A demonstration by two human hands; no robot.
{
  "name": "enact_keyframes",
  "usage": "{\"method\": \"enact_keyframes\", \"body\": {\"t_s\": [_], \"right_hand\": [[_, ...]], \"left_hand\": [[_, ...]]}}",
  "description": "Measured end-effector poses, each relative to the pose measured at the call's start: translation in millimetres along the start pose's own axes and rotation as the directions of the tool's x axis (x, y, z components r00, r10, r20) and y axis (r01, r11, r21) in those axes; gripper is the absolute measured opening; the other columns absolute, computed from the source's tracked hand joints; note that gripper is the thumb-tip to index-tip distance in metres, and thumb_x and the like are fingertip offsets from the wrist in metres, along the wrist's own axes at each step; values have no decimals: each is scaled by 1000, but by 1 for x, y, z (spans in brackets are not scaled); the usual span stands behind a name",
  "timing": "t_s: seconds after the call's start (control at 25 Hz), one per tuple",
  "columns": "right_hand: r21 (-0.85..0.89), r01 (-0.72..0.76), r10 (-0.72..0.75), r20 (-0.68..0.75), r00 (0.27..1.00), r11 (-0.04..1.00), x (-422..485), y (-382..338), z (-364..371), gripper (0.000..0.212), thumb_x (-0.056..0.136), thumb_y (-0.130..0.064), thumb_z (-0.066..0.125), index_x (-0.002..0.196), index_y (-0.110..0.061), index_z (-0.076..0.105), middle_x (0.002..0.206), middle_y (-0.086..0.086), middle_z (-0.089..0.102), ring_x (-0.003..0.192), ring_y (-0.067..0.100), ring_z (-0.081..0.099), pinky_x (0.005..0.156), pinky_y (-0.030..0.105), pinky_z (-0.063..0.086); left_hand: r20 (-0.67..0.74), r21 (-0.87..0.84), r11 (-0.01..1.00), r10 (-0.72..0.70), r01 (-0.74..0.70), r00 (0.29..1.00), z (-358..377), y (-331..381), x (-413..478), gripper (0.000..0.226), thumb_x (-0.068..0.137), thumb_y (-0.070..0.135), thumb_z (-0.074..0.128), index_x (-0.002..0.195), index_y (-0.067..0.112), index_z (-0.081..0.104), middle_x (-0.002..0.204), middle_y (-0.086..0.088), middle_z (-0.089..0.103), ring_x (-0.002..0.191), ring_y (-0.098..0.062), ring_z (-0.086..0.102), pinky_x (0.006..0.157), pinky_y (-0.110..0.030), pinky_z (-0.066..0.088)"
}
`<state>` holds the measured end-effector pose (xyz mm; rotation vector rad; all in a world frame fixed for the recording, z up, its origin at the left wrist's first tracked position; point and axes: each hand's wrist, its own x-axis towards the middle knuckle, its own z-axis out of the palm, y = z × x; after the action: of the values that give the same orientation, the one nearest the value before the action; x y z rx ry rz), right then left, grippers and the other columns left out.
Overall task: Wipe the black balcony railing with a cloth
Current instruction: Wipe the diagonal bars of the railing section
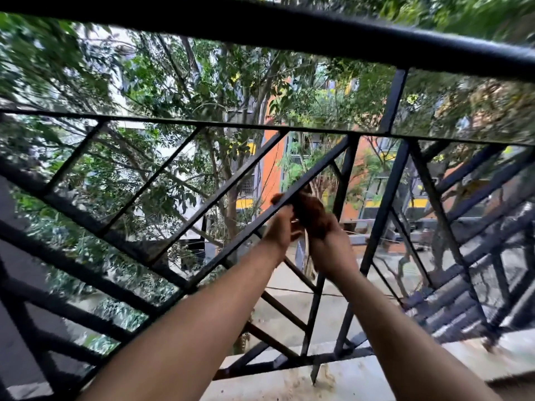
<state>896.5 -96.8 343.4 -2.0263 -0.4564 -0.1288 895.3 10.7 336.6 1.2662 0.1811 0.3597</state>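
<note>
Both bare forearms extended forward and upward, converging. Left hand [282,231]: fingers curled, pinching crumpled brown cloth [311,212]. Right hand [330,251]: gripping same cloth from below. Hands close together, motion-blurred.

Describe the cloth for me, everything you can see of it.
The cloth is rust-brown and bunched into a wad, blurred. It drapes over a diagonal bar of the black railing, a corner showing beyond the bar. The right hand grips it from below; the left hand touches its left side, grip unclear.

Blurred: cloth [311,212], left hand [282,228], right hand [333,253]; railing [289,27] cropped.
</note>
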Motion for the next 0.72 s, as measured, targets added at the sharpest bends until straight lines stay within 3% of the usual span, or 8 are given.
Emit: {"method": "enact_keyframes", "body": {"t_s": [0.08, 0.16, 0.24, 0.32, 0.44, 0.52, 0.6, 0.72], "right_hand": [[-178, -36, 42, 33, 999, 983, 1, 16, -6, 29, 92, -21, 49, 121, -24, 56, 102, 6, 70, 80, 29, 69, 60, 38, 51], [265, -186, 187, 21, 982, 946, 12, 2, -17, 21, 88, -4, 49, 103, -10, 63, 89, 17, 69, 64, 30, 66, 52, 37, 52], [813, -205, 272, 60, 961, 546, 11, -27, -35, 25, 86, 2, 47, 101, -1, 66, 88, 27, 66, 63, 27, 61, 53, 31, 49], [960, 119, 273, -189, 943, 252, 10, -41, -48, 28, 90, 5, 48, 111, -2, 64, 85, 16, 71, 62, 18, 64, 53, 25, 51], [167, 576, -289, -734, 614, 800, 21, -35, -54, 53, 86, 8, 61, 137, 0, 52, 112, 7, 68, 77, 15, 64, 70, 26, 57], [-582, 456, -720, -375, 584, 673, 37, -5, -52, 76, 74, 4, 72, 146, -8, 49, 139, 16, 59, 83, 40, 66, 57, 40, 54], [-739, 351, -676, -188, 713, 575, 37, 10, -59, 83, 73, 0, 75, 149, -14, 48, 145, 23, 49, 75, 48, 66, 49, 43, 52], [-810, 235, -549, -124, 827, 537, 28, -16, -66, 66, 91, -15, 60, 152, -26, 38, 123, 19, 50, 69, 41, 66, 53, 41, 54]], "left_hand": [[25, -8, 1000, -8, 8, 1000, 1, 0, -5, 35, 107, 35, 36, 108, 18, 67, 106, -7, 72, 92, -18, 68, 78, -32, 54], [22, -46, 999, -14, 15, 1000, 4, 1, -12, 34, 108, 31, 36, 105, 17, 67, 96, -5, 73, 80, -17, 69, 63, -29, 55], [34, -46, 998, -31, 32, 999, 6, 3, -14, 25, 107, 19, 39, 98, 13, 61, 86, -4, 68, 71, -16, 69, 58, -31, 55], [-13, 240, 970, -32, 35, 999, 12, 8, -16, 17, 99, 10, 46, 90, 11, 60, 83, -7, 68, 70, -22, 71, 57, -35, 56], [-69, 892, 445, 292, -72, 954, 18, 16, -37, 17, 87, 17, 51, 74, 12, 60, 68, -4, 62, 66, -26, 63, 58, -29, 48], [28, 901, 298, 685, -315, 728, 16, 27, -51, 15, 85, 17, 53, 75, 15, 64, 65, -3, 64, 61, -26, 60, 56, -25, 39], [44, 855, 236, 854, -462, 518, 11, 42, -45, 16, 85, 17, 54, 93, 14, 68, 78, -5, 70, 67, -22, 63, 59, -26, 45], [91, 814, 408, 612, -412, 786, 10, 66, -25, 27, 97, 29, 51, 120, 15, 54, 98, 4, 60, 90, -19, 58, 77, -31, 47]]}}
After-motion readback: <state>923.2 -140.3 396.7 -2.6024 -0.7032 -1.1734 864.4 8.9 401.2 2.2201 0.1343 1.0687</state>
